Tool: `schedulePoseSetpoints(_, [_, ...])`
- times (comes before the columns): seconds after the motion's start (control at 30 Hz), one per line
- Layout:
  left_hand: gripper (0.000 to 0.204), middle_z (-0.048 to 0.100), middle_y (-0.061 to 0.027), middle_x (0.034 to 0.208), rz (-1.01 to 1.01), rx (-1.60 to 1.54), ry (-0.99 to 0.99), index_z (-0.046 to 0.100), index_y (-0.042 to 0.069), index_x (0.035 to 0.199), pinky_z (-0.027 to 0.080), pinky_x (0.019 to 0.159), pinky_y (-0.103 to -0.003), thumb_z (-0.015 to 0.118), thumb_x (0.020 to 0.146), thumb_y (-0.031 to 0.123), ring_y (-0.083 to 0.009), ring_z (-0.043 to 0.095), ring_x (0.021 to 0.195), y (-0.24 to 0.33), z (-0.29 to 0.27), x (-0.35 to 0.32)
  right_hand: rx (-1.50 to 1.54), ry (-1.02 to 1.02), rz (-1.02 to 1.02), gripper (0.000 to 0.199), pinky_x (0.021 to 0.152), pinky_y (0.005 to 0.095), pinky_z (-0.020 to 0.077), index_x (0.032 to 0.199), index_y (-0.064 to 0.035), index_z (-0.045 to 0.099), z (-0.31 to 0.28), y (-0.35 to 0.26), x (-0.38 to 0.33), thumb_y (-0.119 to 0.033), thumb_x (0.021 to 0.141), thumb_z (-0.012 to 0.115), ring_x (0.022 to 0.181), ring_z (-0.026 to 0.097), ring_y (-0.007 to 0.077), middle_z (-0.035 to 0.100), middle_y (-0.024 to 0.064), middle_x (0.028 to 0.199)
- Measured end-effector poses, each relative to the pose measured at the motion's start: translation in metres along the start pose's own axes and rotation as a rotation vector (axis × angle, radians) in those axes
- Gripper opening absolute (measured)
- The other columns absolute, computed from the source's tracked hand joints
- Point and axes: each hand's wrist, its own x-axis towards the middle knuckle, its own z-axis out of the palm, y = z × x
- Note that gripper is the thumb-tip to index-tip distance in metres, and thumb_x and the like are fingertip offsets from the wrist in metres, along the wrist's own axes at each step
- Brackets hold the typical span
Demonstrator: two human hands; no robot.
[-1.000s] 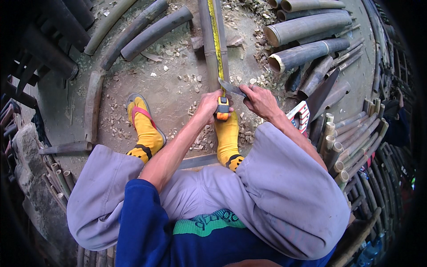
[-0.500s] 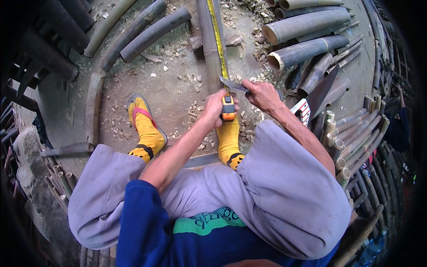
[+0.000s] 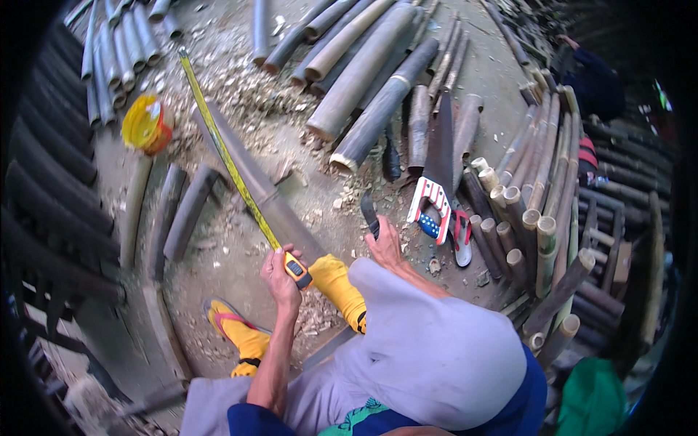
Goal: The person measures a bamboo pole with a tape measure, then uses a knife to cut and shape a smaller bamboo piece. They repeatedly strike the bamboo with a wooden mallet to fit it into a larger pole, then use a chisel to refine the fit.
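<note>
Tape measure (image 3: 297, 269), light and hard-cased, sits clamped in the left hand (image 3: 280, 276) fingers; its springy yellow blade (image 3: 225, 156) runs beyond them along the stiff bamboo slat (image 3: 258, 185). Right hand (image 3: 385, 247) fingers grip a dark tool (image 3: 369, 212).

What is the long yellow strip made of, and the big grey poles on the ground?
The tape measure looks like thin painted metal: flat, stiff, glossy yellow with dark marks. The poles look like bamboo: hollow ends, ringed joints, dull grey-brown skin. The split piece under the tape seems the same.
</note>
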Motion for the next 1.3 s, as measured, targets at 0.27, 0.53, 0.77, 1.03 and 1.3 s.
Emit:
schedulePoseSetpoints(0.27, [0.028,0.063,-0.01,0.072,-0.034,0.233,-0.135,0.06,-0.004,0.092,0.047,0.045,-0.025,0.049,0.093,0.022,-0.0134,0.057,0.051,0.006,0.014,0.007,-0.254,0.057,-0.012,0.039,0.081,0.0477,0.0436,0.106,0.0012,0.049,0.025,0.008,0.039,-0.016,0.077,0.068,0.096,0.051,0.0397,0.053,0.0244,0.101])
schedulePoseSetpoints(0.53, [0.028,0.064,-0.0087,0.073,-0.019,0.281,-0.134,0.062,-0.003,0.092,0.047,0.049,-0.023,0.048,0.095,0.02,-0.011,0.057,0.053,-0.003,0.028,0.011,-0.284,0.087,0.031,0.048,0.084,0.0468,0.0424,0.113,0.004,0.05,0.023,0.025,0.059,-0.017,0.076,0.07,0.098,0.049,0.0384,0.052,0.0243,0.104])
schedulePoseSetpoints(0.77, [0.029,0.064,-0.007,0.074,-0.024,0.204,-0.013,0.063,-0.003,0.095,0.045,0.051,-0.023,0.049,0.095,0.022,-0.0099,0.057,0.057,-0.002,0.013,0.015,0.713,0.084,0.418,0.077,0.092,0.0423,0.0423,0.128,0.0085,0.041,0.002,-0.04,0.126,-0.037,0.075,0.074,0.113,0.05,0.0301,0.047,0.0246,0.125])
schedulePoseSetpoints(1.03, [0.03,0.063,-0.0096,0.075,0.075,0.068,0.076,0.06,-0.003,0.098,0.05,0.05,-0.025,0.05,0.094,0.024,-0.0149,0.061,0.056,0.02,-0.003,0.026,1.019,0.221,0.358,0.078,0.083,0.0388,0.0501,0.121,0.0117,0.041,0.003,-0.033,0.223,-0.031,0.067,0.079,0.091,0.06,0.0271,0.056,0.0206,0.109])
schedulePoseSetpoints(1.3, [0.031,0.064,-0.0109,0.08,0.243,0.046,0.117,0.06,-0.002,0.1,0.053,0.056,-0.026,0.049,0.095,0.026,-0.0139,0.063,0.063,0.064,-0.041,0.036,0.325,-0.063,-0.059,0.093,0.091,0.0377,0.0453,0.131,0.0036,0.034,-0.062,-0.036,0.07,-0.03,0.057,0.079,0.104,0.056,0.0307,0.054,0.0222,0.116])
